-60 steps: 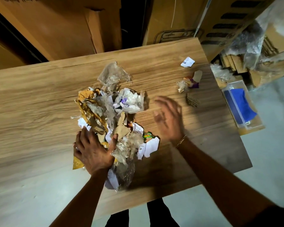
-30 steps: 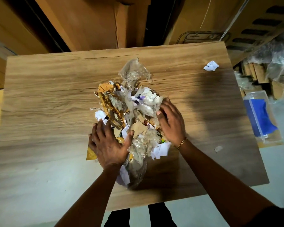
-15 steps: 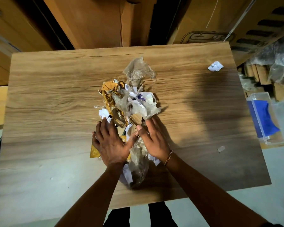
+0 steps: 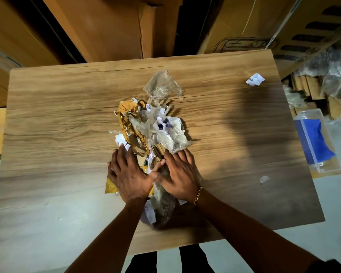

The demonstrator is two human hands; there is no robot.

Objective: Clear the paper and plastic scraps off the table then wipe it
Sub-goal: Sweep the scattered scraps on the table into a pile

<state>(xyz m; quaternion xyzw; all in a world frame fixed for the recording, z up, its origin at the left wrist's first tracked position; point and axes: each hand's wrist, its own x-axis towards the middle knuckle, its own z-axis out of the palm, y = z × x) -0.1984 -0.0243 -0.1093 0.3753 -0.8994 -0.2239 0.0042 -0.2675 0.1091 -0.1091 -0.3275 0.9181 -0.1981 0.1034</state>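
A heap of scraps, made of yellow-brown paper, white paper bits and clear plastic, lies at the middle of the wooden table. My left hand presses flat on the heap's near left side, fingers spread. My right hand lies flat on its near right side, thumb touching the left hand. A clear plastic bag sticks out toward me under both wrists. A crumpled white paper sits at the far right. A tiny plastic bit lies near the right edge.
Cardboard boxes stand behind the table. To the right, on the floor, a clear plastic box holds a blue cloth, with more plastic wrap and cardboard beyond it. My legs show below the near table edge.
My right hand swept the scraps from the right side into the heap, then came in beside the left hand. Both hands now press the heap's near end together.
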